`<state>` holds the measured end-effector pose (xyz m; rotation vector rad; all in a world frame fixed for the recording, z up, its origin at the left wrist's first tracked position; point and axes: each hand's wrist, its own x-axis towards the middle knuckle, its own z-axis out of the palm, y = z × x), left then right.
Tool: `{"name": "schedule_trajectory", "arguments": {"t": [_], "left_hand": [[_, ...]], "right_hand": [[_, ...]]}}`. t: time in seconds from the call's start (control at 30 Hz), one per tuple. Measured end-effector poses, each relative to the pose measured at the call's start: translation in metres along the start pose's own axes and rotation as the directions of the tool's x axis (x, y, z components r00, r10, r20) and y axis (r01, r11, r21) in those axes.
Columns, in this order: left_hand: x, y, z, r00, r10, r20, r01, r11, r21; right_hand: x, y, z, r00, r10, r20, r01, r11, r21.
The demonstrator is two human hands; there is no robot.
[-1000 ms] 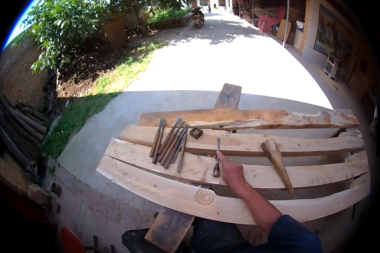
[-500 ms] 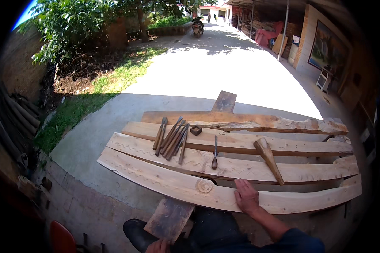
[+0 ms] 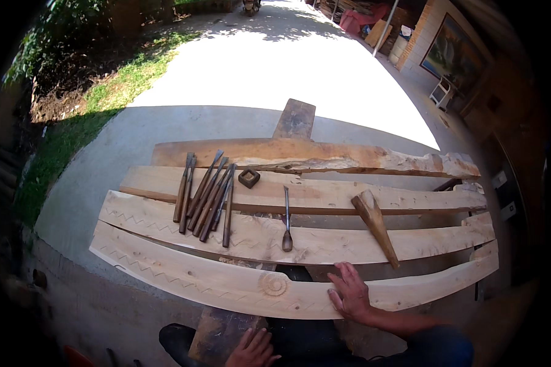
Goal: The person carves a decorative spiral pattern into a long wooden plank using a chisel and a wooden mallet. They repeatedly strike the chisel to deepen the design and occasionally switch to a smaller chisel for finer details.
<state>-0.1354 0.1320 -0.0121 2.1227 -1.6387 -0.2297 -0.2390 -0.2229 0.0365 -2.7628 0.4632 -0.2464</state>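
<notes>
My right hand (image 3: pixel 351 292) lies flat, fingers spread, on the nearest curved plank (image 3: pixel 183 276), right of a carved round rosette (image 3: pixel 273 284). My left hand (image 3: pixel 253 350) rests at the lower edge on a dark board (image 3: pixel 217 333) that runs under the planks. It holds nothing. A single chisel (image 3: pixel 286 219) lies on the second plank (image 3: pixel 434 238), beyond my right hand. A wooden mallet (image 3: pixel 376 225) lies slanted to its right. Several dark-handled chisels (image 3: pixel 205 196) lie side by side on the left, with a small square block (image 3: pixel 248 178) beside them.
Two more planks, a pale one (image 3: pixel 324 194) and a rough-edged one (image 3: pixel 324 156), lie farther back. Sunlit concrete paving (image 3: pixel 275 67) stretches beyond, with grass (image 3: pixel 73 134) on the left. A brick wall with a picture (image 3: pixel 450 52) and stacked goods stand at the far right.
My right hand left the single chisel on the second plank and came back to the nearest plank, where it now lies flat. My left hand has come into view at the lower edge.
</notes>
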Motion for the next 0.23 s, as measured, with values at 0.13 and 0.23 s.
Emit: {"name": "schedule_trajectory", "arguments": {"t": [0.13,0.23], "left_hand": [[0.001,-0.006,0.005,0.985,-0.120,0.127,0.137,0.981,-0.139],[0.002,-0.012,-0.008,0.965,-0.075,0.253,0.090,0.995,-0.050]], "right_hand": [[0.015,-0.001,-0.004,0.990,0.045,0.137,-0.044,0.999,-0.011],[-0.002,0.000,0.003,0.984,0.070,0.164,-0.069,0.998,-0.010]]}}
